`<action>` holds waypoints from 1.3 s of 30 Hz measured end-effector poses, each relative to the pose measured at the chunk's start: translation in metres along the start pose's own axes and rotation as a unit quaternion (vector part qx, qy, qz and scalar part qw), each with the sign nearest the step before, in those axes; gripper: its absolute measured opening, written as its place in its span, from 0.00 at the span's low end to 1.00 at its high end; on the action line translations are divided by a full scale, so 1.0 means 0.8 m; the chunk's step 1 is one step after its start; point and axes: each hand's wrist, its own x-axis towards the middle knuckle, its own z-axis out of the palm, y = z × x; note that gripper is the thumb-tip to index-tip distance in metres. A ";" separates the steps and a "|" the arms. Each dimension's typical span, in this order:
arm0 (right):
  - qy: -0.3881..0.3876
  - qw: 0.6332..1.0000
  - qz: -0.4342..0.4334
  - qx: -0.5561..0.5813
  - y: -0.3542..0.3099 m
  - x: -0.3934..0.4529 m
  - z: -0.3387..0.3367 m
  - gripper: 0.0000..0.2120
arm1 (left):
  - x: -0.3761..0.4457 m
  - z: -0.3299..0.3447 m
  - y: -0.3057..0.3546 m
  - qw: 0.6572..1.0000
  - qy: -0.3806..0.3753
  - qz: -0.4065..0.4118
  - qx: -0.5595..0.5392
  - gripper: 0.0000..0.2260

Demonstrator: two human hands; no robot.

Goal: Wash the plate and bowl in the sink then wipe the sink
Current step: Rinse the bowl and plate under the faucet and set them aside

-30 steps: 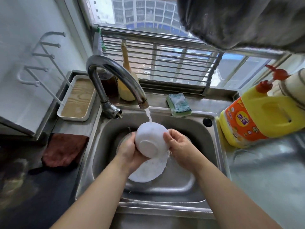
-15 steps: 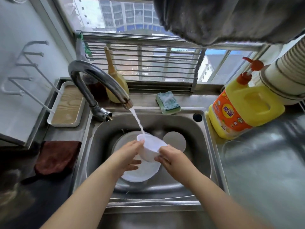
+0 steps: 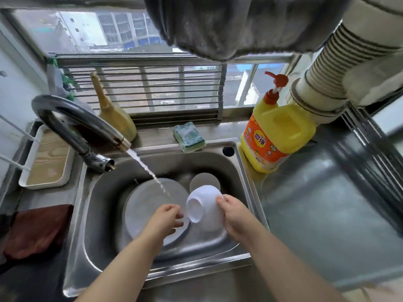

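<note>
Fingers (image 3: pixel 221 200) of the right hand (image 3: pixel 234 214) curl round the white bowl (image 3: pixel 205 208), which is tipped on its side over the right half of the sink (image 3: pixel 244 171), foot ring facing left. The left hand (image 3: pixel 166 216) hovers just beside that foot, loosely curled and gripping nothing, above the plate (image 3: pixel 148 203) lying flat on the sink floor. Water (image 3: pixel 150 171) from the tap (image 3: pixel 72 114) falls onto the plate, left of the bowl. To finish rinsing well, I judge the bowl should go back under the stream, be turned so rim and inside get washed, then tipped out before being set aside. A wet bowl held by one hand may slip, so the left hand should steady it.

At the sink's back edge lies a green sponge (image 3: pixel 189 136); at its back right corner stands a yellow detergent bottle (image 3: pixel 277 136). A dark red cloth (image 3: pixel 37 229) lies on the desk left of the sink, handy for wiping. The spout arches over the back left corner and could catch a lifted bowl.
</note>
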 end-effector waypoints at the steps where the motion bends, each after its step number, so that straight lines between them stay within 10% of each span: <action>1: -0.001 0.996 -0.057 -0.070 -0.008 -0.013 -0.012 0.16 | 0.001 0.007 0.002 1.000 -0.002 0.003 -0.002 0.12; 5: 0.037 0.940 -0.237 -0.244 -0.039 -0.070 -0.069 0.08 | 0.001 0.043 0.021 0.999 -0.016 0.029 0.006 0.08; 12: 0.246 0.703 -0.339 -0.575 -0.023 -0.074 -0.185 0.09 | 0.022 0.108 0.034 0.994 -0.054 0.061 0.068 0.08; 27: 0.361 0.652 -0.365 -0.557 0.002 -0.016 -0.187 0.13 | 0.086 0.079 0.004 0.999 0.025 -0.021 -0.010 0.07; 32: 0.106 0.687 -0.438 -0.570 -0.018 0.023 -0.085 0.16 | 0.105 0.088 0.002 0.999 0.038 0.011 -0.028 0.06; 35: 0.027 0.758 -0.261 -0.597 -0.011 0.076 -0.045 0.19 | 0.123 0.087 -0.001 0.998 0.063 0.029 0.003 0.07; 39: 0.109 0.886 -0.011 -0.450 0.006 0.125 -0.011 0.21 | 0.144 0.079 -0.014 0.995 0.097 0.022 0.012 0.07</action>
